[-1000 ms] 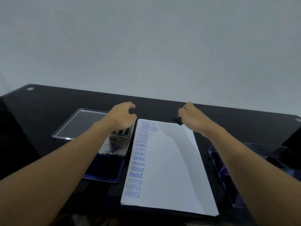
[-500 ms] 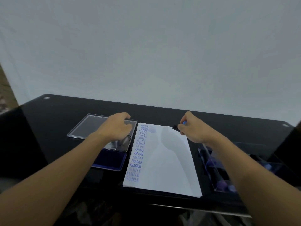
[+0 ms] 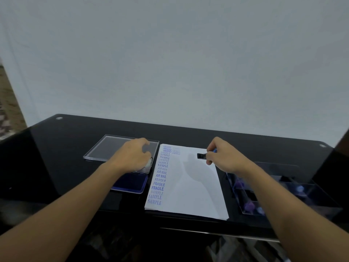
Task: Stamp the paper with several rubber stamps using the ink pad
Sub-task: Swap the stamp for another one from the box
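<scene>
Black rubber stamp [image 3: 201, 156] pinched in right grip [image 3: 224, 157], long axis pointing left, over far end of paper [image 3: 188, 190]. Blue ink pad [image 3: 130, 183] lies left across the paper, nearer left grip [image 3: 132, 157], which curls over its lid [image 3: 148, 165].

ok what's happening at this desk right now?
A person is stamping a paper. The right hand pinches a small rubber stamp over the paper's far end, right of a blue column of prints (AMENDED, SAMPLE, AIR MAIL, FRAGILE). The left hand holds the open ink pad by its lid, just left of the paper. A clear tray with more stamps sits on the right.
</scene>
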A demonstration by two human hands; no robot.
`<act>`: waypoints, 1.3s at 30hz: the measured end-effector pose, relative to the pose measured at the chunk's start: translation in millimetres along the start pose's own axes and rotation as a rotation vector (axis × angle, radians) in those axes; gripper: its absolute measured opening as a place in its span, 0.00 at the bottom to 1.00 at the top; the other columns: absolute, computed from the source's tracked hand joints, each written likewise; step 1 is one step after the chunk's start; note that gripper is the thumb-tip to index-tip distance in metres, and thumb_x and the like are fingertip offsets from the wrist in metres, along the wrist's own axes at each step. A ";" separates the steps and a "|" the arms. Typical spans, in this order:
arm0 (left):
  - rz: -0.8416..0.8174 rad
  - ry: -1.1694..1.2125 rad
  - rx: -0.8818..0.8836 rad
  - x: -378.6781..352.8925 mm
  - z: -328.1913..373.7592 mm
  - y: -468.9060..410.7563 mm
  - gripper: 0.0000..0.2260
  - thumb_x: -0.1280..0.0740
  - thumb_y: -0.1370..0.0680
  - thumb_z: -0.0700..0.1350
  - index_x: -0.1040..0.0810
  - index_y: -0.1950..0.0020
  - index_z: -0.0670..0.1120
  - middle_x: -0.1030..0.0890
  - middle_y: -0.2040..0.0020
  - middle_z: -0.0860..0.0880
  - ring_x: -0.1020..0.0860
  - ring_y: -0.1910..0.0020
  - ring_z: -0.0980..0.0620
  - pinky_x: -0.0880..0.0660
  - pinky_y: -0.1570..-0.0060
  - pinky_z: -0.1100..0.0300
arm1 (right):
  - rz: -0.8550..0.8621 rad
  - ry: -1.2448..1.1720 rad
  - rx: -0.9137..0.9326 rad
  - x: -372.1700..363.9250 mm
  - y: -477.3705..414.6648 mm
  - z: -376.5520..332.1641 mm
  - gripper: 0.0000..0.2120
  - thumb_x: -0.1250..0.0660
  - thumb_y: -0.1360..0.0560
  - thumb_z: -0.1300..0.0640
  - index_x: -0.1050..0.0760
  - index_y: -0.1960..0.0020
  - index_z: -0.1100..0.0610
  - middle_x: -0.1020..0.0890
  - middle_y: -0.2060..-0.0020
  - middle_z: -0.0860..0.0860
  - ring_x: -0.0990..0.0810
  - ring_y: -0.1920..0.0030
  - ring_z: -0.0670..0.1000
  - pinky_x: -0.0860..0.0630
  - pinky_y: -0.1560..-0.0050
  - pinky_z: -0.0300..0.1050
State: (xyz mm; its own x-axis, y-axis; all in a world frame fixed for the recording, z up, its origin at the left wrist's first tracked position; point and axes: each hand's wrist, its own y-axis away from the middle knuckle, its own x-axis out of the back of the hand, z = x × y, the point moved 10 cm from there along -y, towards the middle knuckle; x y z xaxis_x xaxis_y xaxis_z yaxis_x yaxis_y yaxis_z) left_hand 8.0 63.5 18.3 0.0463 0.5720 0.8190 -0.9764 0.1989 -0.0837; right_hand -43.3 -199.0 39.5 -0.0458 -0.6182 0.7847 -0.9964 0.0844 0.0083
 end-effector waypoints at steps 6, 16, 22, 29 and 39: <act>0.007 0.002 -0.008 1.9 3.8 8.0 0.20 0.39 0.19 0.45 0.31 0.26 0.50 0.22 0.35 0.47 0.21 0.48 0.53 0.27 0.46 0.56 | -0.013 -0.029 0.011 -7.7 9.6 1.5 0.03 0.39 0.22 0.58 0.30 0.49 0.54 0.16 0.57 0.49 0.23 0.58 0.49 0.28 0.61 0.42; -0.010 0.009 -0.107 -19.0 43.5 20.2 0.20 0.39 0.19 0.47 0.31 0.26 0.50 0.29 0.27 0.52 0.26 0.36 0.52 0.28 0.39 0.55 | -0.035 -0.014 0.057 -15.2 16.5 6.8 0.06 0.41 0.21 0.59 0.26 0.52 0.51 0.16 0.57 0.51 0.28 0.69 0.45 0.30 0.67 0.39; -0.038 0.046 -0.198 -53.3 91.7 23.0 0.20 0.40 0.18 0.47 0.32 0.25 0.52 0.32 0.24 0.53 0.30 0.30 0.52 0.33 0.36 0.58 | 0.061 -0.072 0.015 18.7 24.6 38.4 0.07 0.42 0.20 0.57 0.25 0.50 0.52 0.16 0.57 0.50 0.22 0.60 0.49 0.27 0.60 0.43; -0.082 0.117 -0.278 -99.3 154.1 15.9 0.20 0.39 0.18 0.47 0.32 0.25 0.50 0.31 0.25 0.52 0.30 0.29 0.51 0.34 0.37 0.60 | 0.157 0.050 -0.083 77.8 20.6 107.5 0.06 0.40 0.17 0.53 0.31 0.44 0.55 0.19 0.52 0.50 0.22 0.57 0.48 0.29 0.66 0.40; -0.172 0.136 -0.292 -173.1 203.0 9.7 0.18 0.42 0.19 0.43 0.29 0.28 0.44 0.29 0.28 0.48 0.30 0.31 0.49 0.33 0.35 0.58 | 0.140 0.310 -0.155 63.4 7.0 144.3 0.07 0.32 0.22 0.48 0.26 0.51 0.50 0.21 0.50 0.52 0.23 0.50 0.54 0.26 0.52 0.47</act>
State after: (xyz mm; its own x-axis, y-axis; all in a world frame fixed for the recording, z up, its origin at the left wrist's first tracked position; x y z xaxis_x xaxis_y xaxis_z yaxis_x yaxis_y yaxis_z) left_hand -52.3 -195.2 -9.1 0.2512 0.6071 0.7539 -0.8516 0.5089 -0.1260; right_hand -63.5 -350.4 -0.2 -0.1333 -0.3286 0.9350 -0.9584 0.2830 -0.0372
